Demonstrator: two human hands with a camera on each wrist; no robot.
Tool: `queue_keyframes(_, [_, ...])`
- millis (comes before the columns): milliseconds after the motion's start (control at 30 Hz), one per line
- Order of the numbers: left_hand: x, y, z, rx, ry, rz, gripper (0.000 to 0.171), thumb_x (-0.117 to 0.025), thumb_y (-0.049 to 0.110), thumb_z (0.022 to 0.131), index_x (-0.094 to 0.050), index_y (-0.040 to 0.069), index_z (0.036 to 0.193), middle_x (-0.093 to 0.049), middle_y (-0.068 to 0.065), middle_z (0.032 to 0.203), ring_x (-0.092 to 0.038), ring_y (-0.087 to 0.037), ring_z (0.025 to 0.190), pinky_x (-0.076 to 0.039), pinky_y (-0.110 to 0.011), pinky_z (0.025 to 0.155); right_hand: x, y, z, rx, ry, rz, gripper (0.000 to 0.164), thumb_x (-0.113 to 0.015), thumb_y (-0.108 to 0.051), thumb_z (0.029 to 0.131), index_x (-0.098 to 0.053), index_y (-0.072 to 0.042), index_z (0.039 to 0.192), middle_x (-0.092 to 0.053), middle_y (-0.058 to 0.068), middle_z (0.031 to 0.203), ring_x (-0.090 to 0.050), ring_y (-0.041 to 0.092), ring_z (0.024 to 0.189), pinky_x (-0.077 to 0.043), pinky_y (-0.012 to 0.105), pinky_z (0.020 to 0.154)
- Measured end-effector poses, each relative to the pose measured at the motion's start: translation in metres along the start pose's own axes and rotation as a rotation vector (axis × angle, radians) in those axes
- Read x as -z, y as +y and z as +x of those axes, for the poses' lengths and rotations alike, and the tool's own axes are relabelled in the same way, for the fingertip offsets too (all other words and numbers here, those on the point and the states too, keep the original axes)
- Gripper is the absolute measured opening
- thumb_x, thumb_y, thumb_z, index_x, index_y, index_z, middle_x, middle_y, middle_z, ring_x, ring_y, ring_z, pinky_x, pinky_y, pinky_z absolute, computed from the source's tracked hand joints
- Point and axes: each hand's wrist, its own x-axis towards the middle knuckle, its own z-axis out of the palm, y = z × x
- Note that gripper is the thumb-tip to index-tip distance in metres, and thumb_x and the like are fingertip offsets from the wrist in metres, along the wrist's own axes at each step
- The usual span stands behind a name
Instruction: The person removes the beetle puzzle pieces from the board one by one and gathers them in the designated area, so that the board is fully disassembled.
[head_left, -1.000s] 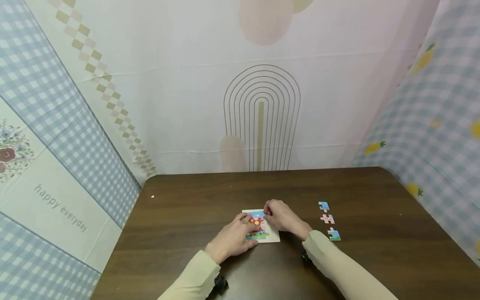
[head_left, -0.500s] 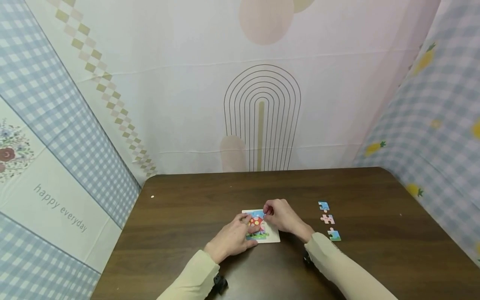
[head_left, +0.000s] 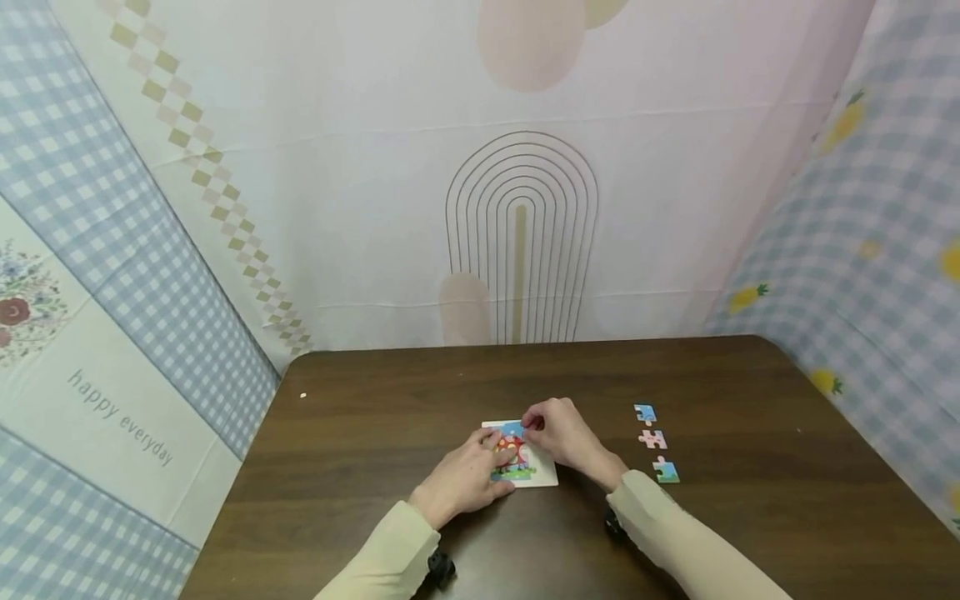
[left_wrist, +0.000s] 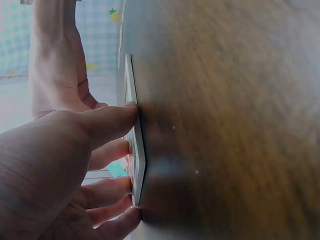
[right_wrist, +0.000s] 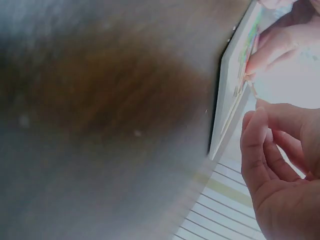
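A small jigsaw puzzle in a white tray [head_left: 547, 477] lies on the table, its picture showing a red, yellow-spotted figure on blue and green. My left hand [head_left: 467, 472] rests on its left part, fingers spread over the picture. In the left wrist view the thumb [left_wrist: 122, 117] touches the tray's near edge. My right hand [head_left: 564, 431] is over the tray's far right corner, thumb and index finger together. Seen edge-on in the right wrist view, a thin puzzle piece [right_wrist: 253, 90] sticks out from those fingertips, tilted above the tray; its face is mostly hidden.
Right of the tray, three loose puzzle pieces lie in a column: a blue one [head_left: 645, 413], a pink one [head_left: 652, 439] and a blue-green one [head_left: 665, 470]. A tiny white bit [head_left: 303, 395] lies at the table's far left. Printed cloth [head_left: 375, 208] hangs behind the table.
The right hand stays over the tray's far right corner, its fingertips shifting only slightly. The left hand keeps its place on the puzzle. The loose pieces lie as before.
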Motion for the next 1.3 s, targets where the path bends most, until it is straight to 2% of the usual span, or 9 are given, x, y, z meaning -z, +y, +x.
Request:
queue_keyframes(100, [-0.003,-0.001,0.001,0.006,-0.004,0.009,0.061,-0.076,0.053,0.100,-0.063,0.030,0.155,-0.056,-0.014,0.165,-0.048,-0.032,0.156,-0.056,-0.045,0.116,0.000,-0.002,0.000,-0.015,-0.007,-0.065,0.004,-0.082,-0.002,0.091,-0.082,0.002,0.093,-0.081,0.007,0.087,-0.064,0.007,0.074,-0.056,0.024,0.067])
queue_keyframes(233, [-0.008,-0.001,0.001,0.030,-0.036,-0.028,0.060,-0.073,0.053,0.102,-0.061,0.031,0.157,-0.053,-0.012,0.169,-0.045,-0.030,0.159,-0.057,-0.047,0.115,-0.003,-0.001,-0.003,-0.042,-0.014,-0.102,0.003,-0.081,0.001,0.091,-0.082,-0.001,0.090,-0.079,0.007,0.085,-0.062,0.008,0.072,-0.055,0.025,0.066])
queue_keyframes(333, [-0.007,0.003,-0.001,0.047,-0.051,-0.077,0.059,-0.072,0.052,0.103,-0.061,0.031,0.157,-0.051,-0.011,0.170,-0.044,-0.029,0.161,-0.058,-0.051,0.112,-0.004,0.003,-0.006,-0.053,-0.007,-0.090,0.003,-0.081,0.001,0.091,-0.081,-0.001,0.089,-0.078,0.006,0.084,-0.061,0.008,0.071,-0.054,0.024,0.065])
queue_keyframes(500, [-0.010,0.006,-0.003,0.048,-0.026,-0.102,0.058,-0.073,0.052,0.102,-0.063,0.030,0.155,-0.053,-0.010,0.169,-0.045,-0.030,0.160,-0.059,-0.053,0.111,0.001,0.011,-0.015,-0.074,0.023,-0.064,0.002,-0.083,-0.001,0.091,-0.082,-0.001,0.093,-0.080,0.006,0.087,-0.062,0.008,0.074,-0.055,0.024,0.067])
queue_keyframes(733, [-0.011,0.002,-0.002,0.037,0.015,-0.071,0.059,-0.079,0.053,0.097,-0.068,0.030,0.151,-0.057,-0.010,0.166,-0.048,-0.031,0.157,-0.059,-0.051,0.111,0.022,0.025,-0.026,-0.129,0.017,-0.024,0.006,-0.083,-0.002,0.093,-0.083,-0.005,0.098,-0.079,0.005,0.090,-0.062,0.009,0.078,-0.057,0.027,0.071])
queue_keyframes(933, [-0.008,0.001,-0.003,0.044,0.014,-0.060,0.058,-0.078,0.052,0.098,-0.067,0.031,0.152,-0.056,-0.009,0.166,-0.048,-0.030,0.158,-0.060,-0.052,0.110,0.045,0.048,-0.033,-0.170,0.032,-0.021,0.005,-0.082,-0.003,0.094,-0.083,-0.005,0.098,-0.079,0.005,0.090,-0.062,0.011,0.077,-0.054,0.025,0.069])
queue_keyframes(1133, [0.008,0.008,-0.009,0.034,0.018,-0.092,0.057,-0.077,0.048,0.099,-0.067,0.026,0.151,-0.057,-0.012,0.166,-0.048,-0.033,0.157,-0.060,-0.055,0.108,0.065,0.069,-0.041,-0.206,0.049,0.001,0.004,-0.081,-0.002,0.095,-0.083,-0.004,0.099,-0.079,0.006,0.091,-0.062,0.013,0.076,-0.053,0.024,0.066])
queue_keyframes(1300, [-0.002,0.002,-0.005,0.035,0.038,-0.051,0.058,-0.077,0.051,0.098,-0.067,0.031,0.151,-0.057,-0.009,0.166,-0.049,-0.030,0.156,-0.061,-0.053,0.106,0.079,0.088,-0.044,-0.223,0.047,-0.005,0.004,-0.079,-0.003,0.097,-0.082,-0.003,0.099,-0.078,0.007,0.091,-0.062,0.014,0.074,-0.054,0.025,0.064])
